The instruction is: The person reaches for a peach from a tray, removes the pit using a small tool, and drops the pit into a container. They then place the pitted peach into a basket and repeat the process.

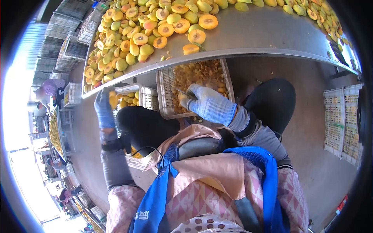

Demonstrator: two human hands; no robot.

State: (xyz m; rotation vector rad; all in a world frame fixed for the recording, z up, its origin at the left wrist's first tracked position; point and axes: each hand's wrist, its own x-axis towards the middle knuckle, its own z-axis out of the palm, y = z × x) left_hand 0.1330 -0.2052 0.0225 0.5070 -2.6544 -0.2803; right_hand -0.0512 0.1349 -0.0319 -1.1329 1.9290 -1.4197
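My left hand (pixel 103 109), in a blue-grey glove, is at the table's front edge on the left. Its fingers are closed on a yellow peach piece (pixel 113 99), slightly blurred, beside a white crate (pixel 148 99) of yellow peaches. My right hand (pixel 211 104), gloved alike, is closed above a second white crate (pixel 165 87) filled with brownish-orange pits and scraps. A small orange-brown piece (pixel 181 95) shows at its fingertips; whatever else the fist grips is hidden. On the metal table ahead lies a heap of halved peaches (pixel 132 35), several with the cut side up.
The steel table (pixel 248 35) spans the front, its raised rim (pixel 252 51) above the crates. My knees (pixel 274 103) flank the scrap crate. White crates (pixel 342 120) stand at the right. Stacked crates (pixel 72 46) and other people (pixel 52 87) at tables are on the left.
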